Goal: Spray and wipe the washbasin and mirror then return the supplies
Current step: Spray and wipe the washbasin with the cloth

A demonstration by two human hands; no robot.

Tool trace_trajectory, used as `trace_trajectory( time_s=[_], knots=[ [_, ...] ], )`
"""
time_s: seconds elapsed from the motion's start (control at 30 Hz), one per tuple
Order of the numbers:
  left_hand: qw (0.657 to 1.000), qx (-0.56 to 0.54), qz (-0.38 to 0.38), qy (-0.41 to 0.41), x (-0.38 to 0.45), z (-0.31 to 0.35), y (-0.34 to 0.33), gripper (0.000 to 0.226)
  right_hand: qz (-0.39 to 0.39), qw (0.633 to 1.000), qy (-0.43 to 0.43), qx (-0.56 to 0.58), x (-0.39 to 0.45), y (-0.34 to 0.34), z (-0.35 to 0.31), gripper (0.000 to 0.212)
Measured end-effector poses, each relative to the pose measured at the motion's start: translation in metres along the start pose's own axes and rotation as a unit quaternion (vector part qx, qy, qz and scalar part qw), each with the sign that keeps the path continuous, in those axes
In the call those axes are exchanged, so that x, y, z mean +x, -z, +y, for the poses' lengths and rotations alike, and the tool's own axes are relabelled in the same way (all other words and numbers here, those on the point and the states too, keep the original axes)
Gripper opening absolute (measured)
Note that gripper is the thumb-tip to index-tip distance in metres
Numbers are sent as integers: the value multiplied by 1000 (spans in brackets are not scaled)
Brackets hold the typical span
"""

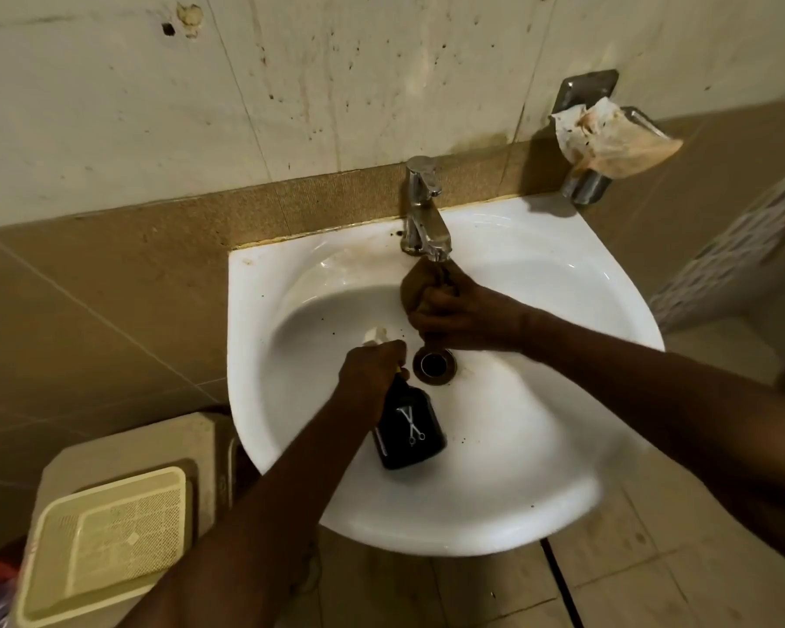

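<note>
A white washbasin point(540, 451) is fixed to the tiled wall, with a chrome tap point(424, 210) at its back and a metal drain point(433, 365) in the bowl. My left hand point(372, 373) grips the neck of a dark spray bottle point(409, 430) with a white nozzle, held over the bowl's left side. My right hand point(458, 317) is closed on a brown cloth point(420, 283) bunched right under the tap's spout. Dark specks dot the bowl. The mirror is out of view.
A metal holder point(585, 183) on the wall at upper right carries a stained crumpled paper point(608, 138). At lower left a yellow mesh tray point(105, 546) lies on a beige stand. A white lattice object point(735, 247) is at the right edge.
</note>
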State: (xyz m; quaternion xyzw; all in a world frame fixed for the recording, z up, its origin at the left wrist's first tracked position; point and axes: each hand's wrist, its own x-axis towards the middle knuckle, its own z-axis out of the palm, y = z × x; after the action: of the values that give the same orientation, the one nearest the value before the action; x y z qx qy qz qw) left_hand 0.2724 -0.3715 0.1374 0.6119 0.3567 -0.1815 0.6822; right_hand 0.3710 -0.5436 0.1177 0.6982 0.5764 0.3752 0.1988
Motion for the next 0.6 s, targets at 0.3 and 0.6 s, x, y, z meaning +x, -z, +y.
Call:
trace_trajectory(
  time_s=[0.3,0.6],
  knots=[
    [998,50,7,-41,5,-11,-16,12,-305,846,-398,183,-36,13,-41,35],
    [999,-7,33,-25,-9,-4,1,19,-298,610,-589,439,48,20,-84,31]
  ],
)
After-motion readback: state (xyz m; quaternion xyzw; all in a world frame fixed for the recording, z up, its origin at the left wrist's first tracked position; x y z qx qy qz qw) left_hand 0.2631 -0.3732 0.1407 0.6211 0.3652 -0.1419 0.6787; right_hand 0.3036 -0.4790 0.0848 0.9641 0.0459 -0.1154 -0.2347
